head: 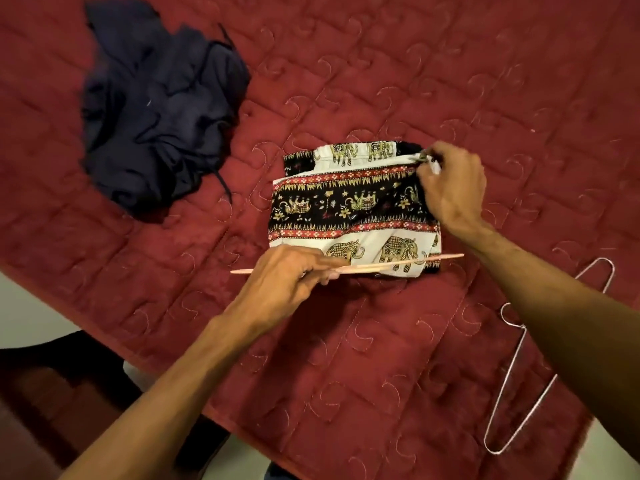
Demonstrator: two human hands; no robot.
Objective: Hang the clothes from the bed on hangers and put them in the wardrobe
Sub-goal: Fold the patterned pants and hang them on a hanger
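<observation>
Lying folded into a flat rectangle on the red quilted bed (485, 81), the elephant-print garment (346, 206) is held at two opposite places. The left hand (280, 275) is at the garment's near edge, its fingers (322, 263) curled round a thin pink hanger (440, 258). The right hand (450, 188) reaches to the garment's far right corner and pinches a bit of pale cloth there.

The hanger's long axis runs side to side along the garment's near edge, parallel to the fold, and its bar crosses just over the lowest row of elephants. So the cloth lies beyond the hanger, away from the person. By my reading, feeding the garment over the bar means drawing the far edge toward the near one, and the right hand is the one placed to do that.

A crumpled navy garment (159, 116) waits well to the far left of the printed one. A wire hanger (519, 400) lies to its near right.
</observation>
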